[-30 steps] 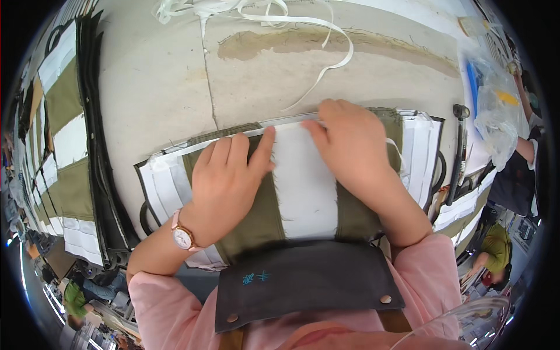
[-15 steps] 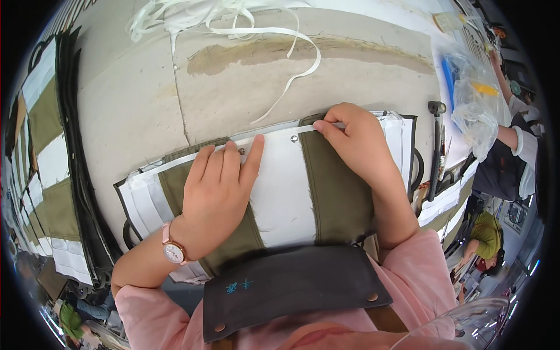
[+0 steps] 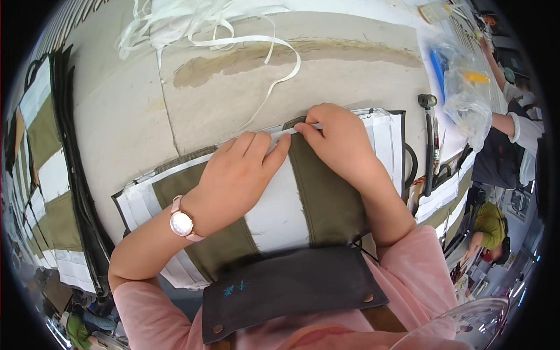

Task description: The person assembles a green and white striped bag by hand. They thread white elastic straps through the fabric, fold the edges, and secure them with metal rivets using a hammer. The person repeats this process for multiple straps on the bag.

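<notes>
A bag piece (image 3: 276, 218) with olive-green and white fabric panels and dark edging lies in front of me. Along its far edge runs a narrow white tape (image 3: 198, 158). My right hand (image 3: 338, 143) is closed, pinching the tape with thumb and index finger near the right olive strip (image 3: 312, 181). Just left of it, my left hand (image 3: 239, 166) bends its fingers over the same edge and presses on the tape, with its thumb hidden. The left wrist wears a pink-strapped watch (image 3: 181, 223).
Loose white tape (image 3: 286, 46) lies tangled on the far table (image 3: 116, 105). Similar bag pieces (image 3: 44, 140) are stacked at left. On the right are a black-handled tool (image 3: 429, 140), a clear plastic bag (image 3: 466, 105) and a co-worker's arm (image 3: 503, 123).
My left hand has slid right along the edge, closer to my right hand, and its fingers have drawn together. The right hand keeps its pinch. The whole view has shifted slightly.
</notes>
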The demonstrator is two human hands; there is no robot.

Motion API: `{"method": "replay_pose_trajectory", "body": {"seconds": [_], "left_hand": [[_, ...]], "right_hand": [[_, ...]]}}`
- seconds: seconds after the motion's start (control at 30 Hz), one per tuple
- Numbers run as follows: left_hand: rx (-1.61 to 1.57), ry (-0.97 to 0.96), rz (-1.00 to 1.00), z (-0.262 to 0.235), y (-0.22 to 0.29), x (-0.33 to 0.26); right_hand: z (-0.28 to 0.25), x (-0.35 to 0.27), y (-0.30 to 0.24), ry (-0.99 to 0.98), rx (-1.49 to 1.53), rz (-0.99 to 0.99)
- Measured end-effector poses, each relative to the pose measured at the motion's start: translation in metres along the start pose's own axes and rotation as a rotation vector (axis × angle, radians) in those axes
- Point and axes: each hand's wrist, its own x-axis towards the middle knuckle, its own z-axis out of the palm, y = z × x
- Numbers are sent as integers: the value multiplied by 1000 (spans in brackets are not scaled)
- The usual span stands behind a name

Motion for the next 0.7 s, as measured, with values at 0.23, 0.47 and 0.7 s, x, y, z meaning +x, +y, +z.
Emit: {"method": "replay_pose_trajectory", "body": {"seconds": [0.23,0.47,0.7], "left_hand": [[-3,-4,-17,7,-3,3],[4,7,-22,10,-3,3],[-39,-73,-49,7,-1,8]], "right_hand": [[-41,-17,30,3,298,220],[-25,-15,39,116,161,209],[-23,-13,40,112,117,197]]}}
